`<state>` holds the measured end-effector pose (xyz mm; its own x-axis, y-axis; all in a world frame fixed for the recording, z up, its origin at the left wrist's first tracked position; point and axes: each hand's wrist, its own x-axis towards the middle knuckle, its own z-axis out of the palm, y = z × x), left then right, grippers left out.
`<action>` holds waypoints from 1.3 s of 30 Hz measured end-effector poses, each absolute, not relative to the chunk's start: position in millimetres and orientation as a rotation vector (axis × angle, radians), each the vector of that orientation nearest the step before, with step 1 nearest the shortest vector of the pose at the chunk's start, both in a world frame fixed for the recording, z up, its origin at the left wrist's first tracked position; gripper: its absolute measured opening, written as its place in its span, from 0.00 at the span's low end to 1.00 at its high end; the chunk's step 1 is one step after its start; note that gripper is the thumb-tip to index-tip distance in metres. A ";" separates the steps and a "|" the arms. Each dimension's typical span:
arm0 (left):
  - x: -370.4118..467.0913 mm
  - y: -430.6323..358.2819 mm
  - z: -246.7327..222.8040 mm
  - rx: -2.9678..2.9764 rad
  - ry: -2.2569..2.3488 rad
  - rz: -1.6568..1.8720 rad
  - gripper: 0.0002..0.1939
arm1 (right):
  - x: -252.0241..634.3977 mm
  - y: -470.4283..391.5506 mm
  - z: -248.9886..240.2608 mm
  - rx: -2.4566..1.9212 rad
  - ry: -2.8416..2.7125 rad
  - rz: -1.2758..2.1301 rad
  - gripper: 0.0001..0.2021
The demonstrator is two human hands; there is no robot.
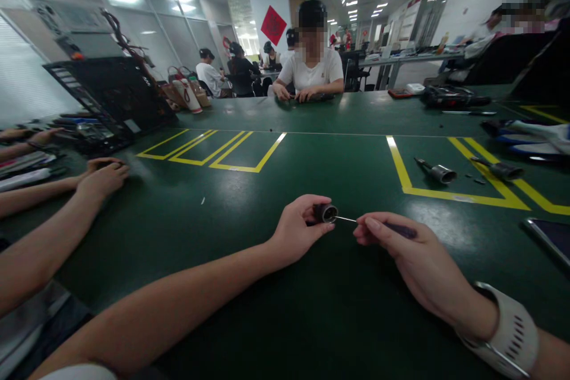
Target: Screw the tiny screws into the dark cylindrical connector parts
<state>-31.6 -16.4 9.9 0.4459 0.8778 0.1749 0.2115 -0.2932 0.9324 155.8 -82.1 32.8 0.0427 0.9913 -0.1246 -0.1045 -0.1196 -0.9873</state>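
Note:
My left hand is closed on a dark cylindrical part, thumb below and fingers above, its round open end facing right. In my right hand is a screwdriver with a dark handle, gripped between thumb and fingers. Its thin metal shaft points left, and the tip reaches the mouth of the cylinder. How far the tip goes inside cannot be made out. Both hands are just above the green table.
Two metal cylinders with thin stems and small bits lie by yellow tape at right. A phone is at the right edge. A neighbour's arms rest at left; another person sits opposite.

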 end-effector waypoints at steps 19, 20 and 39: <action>-32.0 -18.4 10.4 2.044 0.980 0.969 0.20 | 155.7 -88.8 31.0 -1.259 -1.554 0.875 0.09; -31.6 -18.9 10.9 2.062 0.982 0.975 0.19 | 154.4 -89.8 32.2 -1.248 -1.608 0.834 0.08; -34.2 -11.7 3.0 1.959 0.945 0.866 0.22 | 160.3 -84.3 28.7 -1.268 -1.252 1.093 0.12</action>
<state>-34.2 -11.7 3.0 0.4917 0.8385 0.2350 0.3075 -0.4197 0.8540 160.3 -84.3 28.7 0.0539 0.9975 0.0449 0.0896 0.0400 -0.9952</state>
